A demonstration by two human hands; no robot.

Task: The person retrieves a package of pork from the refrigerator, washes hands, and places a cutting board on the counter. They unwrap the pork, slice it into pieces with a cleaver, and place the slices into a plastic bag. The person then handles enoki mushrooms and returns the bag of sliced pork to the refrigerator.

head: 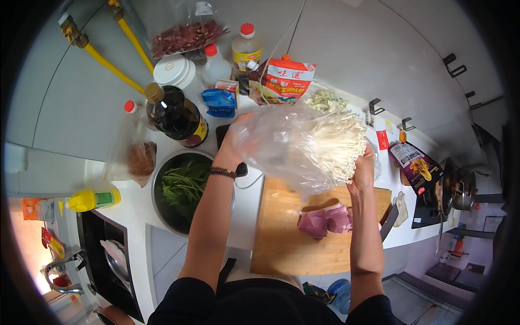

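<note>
A bunch of white enoki mushrooms (pixel 339 142) sits inside a clear plastic bag (pixel 276 142), held above the counter. My left hand (pixel 233 140) grips the bag's loose end, its fingers partly hidden by the film. At the other end, my right hand (pixel 362 168) is closed around the mushrooms near their caps. Below lies a wooden cutting board (pixel 284 243) with pieces of pink raw meat (pixel 325 221) on it. The blade of a knife (pixel 390 222) shows at the board's right edge, beyond my right forearm.
Green leafy vegetables (pixel 183 185) fill a metal bowl (pixel 156 203) left of the board. Behind stand a dark sauce bottle (pixel 174 115), a red seasoning pouch (pixel 286 79) and a white tub (pixel 174 71). A black sink (pixel 105 260) is at left; pots (pixel 459 185) stand on a stove at right.
</note>
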